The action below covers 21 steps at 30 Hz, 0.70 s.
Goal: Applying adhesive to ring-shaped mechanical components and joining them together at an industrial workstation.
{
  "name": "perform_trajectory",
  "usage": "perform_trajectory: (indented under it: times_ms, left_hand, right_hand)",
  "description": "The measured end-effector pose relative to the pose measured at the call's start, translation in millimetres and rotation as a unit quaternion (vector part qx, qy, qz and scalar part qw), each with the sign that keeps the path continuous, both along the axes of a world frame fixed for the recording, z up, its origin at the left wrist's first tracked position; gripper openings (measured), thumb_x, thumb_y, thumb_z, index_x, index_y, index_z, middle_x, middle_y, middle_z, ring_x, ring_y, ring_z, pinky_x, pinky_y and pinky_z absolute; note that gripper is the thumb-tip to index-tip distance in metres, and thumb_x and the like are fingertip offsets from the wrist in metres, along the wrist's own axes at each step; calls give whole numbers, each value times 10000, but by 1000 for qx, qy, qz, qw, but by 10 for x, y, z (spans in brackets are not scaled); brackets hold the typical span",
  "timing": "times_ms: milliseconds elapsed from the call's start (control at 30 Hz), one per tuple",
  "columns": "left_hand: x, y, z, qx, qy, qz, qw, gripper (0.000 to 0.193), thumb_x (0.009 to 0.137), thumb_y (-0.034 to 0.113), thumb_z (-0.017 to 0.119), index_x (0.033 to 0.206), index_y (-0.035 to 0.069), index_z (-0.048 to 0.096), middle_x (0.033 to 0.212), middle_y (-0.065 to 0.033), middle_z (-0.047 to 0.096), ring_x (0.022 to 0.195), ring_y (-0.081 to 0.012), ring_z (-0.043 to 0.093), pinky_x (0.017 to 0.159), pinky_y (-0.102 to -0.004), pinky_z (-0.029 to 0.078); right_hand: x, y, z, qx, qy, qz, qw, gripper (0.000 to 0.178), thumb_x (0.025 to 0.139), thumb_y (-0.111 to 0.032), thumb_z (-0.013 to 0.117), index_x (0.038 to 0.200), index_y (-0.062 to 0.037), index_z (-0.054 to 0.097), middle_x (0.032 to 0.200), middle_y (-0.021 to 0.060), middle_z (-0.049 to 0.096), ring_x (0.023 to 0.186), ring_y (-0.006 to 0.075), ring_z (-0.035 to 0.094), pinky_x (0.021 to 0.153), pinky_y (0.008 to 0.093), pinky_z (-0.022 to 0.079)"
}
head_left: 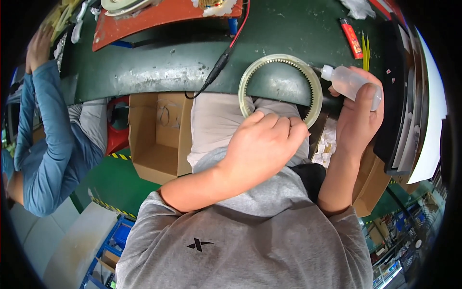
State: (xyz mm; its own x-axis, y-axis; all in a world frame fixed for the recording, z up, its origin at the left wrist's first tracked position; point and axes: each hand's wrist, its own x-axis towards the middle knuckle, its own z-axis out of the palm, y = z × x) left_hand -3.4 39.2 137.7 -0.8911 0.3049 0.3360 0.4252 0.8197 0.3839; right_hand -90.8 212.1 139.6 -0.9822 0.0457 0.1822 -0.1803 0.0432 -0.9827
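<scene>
A pale, translucent ring (245, 79) with fine teeth round its inner edge lies partly over the table's front edge and partly over my lap. Gripping its near rim is my left hand (269, 139), fingers closed and knuckles up. To the right, my right hand (358, 113) is wrapped round a clear squeeze bottle (347, 82) with a white cap and a thin dark nozzle. The bottle is tilted, and its tip points at the ring's upper right rim. Whether the tip touches the ring I cannot tell. Clear liquid seems to fill part of the bottle.
On the green table (159, 67) are a red lighter (351, 38), yellow tweezers (365, 53) and a black tool with a red cord (219, 67). A red-brown raised board (139, 24) stands at the back. Cardboard boxes (154, 159) flank my legs. A co-worker in blue sleeves (53, 111) sits left.
</scene>
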Motion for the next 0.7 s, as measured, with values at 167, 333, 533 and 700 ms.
perform_trajectory:
  times_ms: [167,333,533,700]
  left_hand:
    - [-15,-5,31,-9,-16,-1,1000,228,866,280,726,875,103,584,649,8,483,602,-152,535,584,-314,400]
    - [-14,38,58,-28,-8,-11,1000,198,900,267,685,887,101,577,671,7,504,625,-149,548,606,-308,409]
    - [36,-5,23,-34,14,-17,999,239,856,274,746,903,89,602,668,-7,541,617,-169,567,589,-325,409]
    - [92,-255,181,46,7,-79,996,216,871,241,733,932,81,600,745,-47,599,656,-183,597,584,-319,421]
  right_hand:
    - [-66,91,13,-131,-3,29,991,493,1045,-409,534,1194,58,587,1017,151,679,836,189,642,719,317,512]
    - [-227,-40,117,-119,2,15,993,357,974,-132,656,1256,57,545,1116,173,666,970,221,671,857,335,540]
    - [-562,-379,176,-28,83,80,993,490,800,11,793,1249,-7,597,1206,76,625,1131,164,583,1003,304,449]
    - [-678,-437,7,102,79,17,992,479,857,-20,753,1275,-7,521,1169,113,656,1092,191,656,978,342,507]
